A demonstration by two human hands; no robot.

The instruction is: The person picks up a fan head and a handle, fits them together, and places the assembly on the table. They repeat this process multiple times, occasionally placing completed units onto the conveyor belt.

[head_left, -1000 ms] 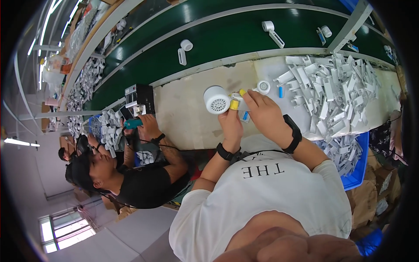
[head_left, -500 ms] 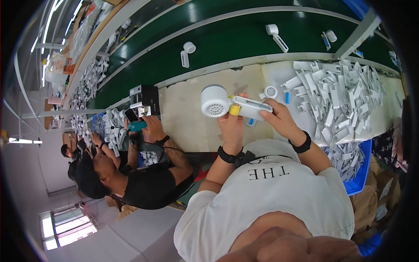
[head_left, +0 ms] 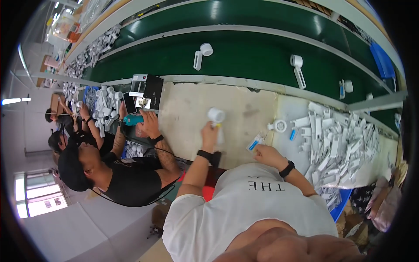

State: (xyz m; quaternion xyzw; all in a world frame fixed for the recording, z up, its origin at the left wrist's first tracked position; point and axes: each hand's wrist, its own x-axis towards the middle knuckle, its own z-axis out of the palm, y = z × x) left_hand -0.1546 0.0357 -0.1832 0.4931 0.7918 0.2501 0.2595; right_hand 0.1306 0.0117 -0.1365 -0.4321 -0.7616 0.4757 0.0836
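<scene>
My left hand [head_left: 209, 136] is closed around the yellow-marked neck of a white handheld fan [head_left: 216, 115]. The fan's round head points away from me, and its handle is smeared by motion. My right hand [head_left: 269, 157] is low over the table with its fingers curled together; whether something is between them is hidden. Right at its fingertips lies a white handle part with a blue battery [head_left: 254, 143]. Just beyond sit a small white fan head with a round grille [head_left: 279, 125] and a loose blue battery [head_left: 292, 134].
A heap of white handle shells [head_left: 340, 139] covers the right side, above a blue bin [head_left: 341, 205]. Several fans lie on the green conveyor belt [head_left: 253, 52] beyond the table. On the left, a co-worker holds a teal tool [head_left: 133, 120] beside a black machine [head_left: 152, 94].
Both hands held the fan before; now only the left has it, lower and turned away from me. My right hand has left the handle and moved down beside the battery part. The view has shifted.
</scene>
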